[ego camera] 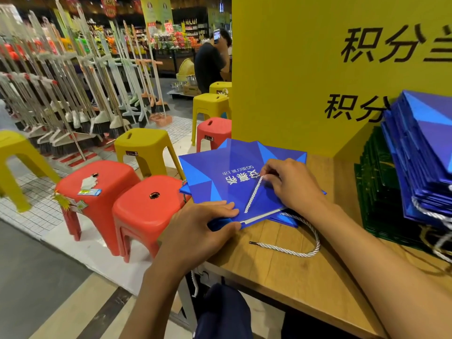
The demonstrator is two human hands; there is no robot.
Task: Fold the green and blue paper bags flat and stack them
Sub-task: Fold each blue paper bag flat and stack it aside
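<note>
Bags of blue paper lie in the centre of our frame. The top blue bag (234, 177) rests flat on the wooden worktop (293, 277) with its white lettering facing up, and the lower blue bags (285, 219) fan their corners out beneath it. We see the left hand (200, 226) at lower centre, holding the near left corner of that top bag: its fingers lie along the upper face and the thumb curls in against the edge. The right hand (293, 187), just right of centre, has its fingers bent, with thumb and forefinger pinching the upper end of the white cord handle (253, 194). The cord runs in a slanting line down across the bag's face towards its near edge. A loose cord (274, 248) loops over the bare wood below the bags. At the right edge of the frame a tilted stack of blue bags (420, 148) sits on a pile of flat green bags (381, 187), well apart from the hands. A yellow board (305, 81) with black characters stands behind the worktop. To the left we see red stools (146, 211) and a yellow stool (144, 145) on the floor. Brooms (73, 94) hang in the upper left, and a person (210, 67) in dark clothes stands at upper centre.
</note>
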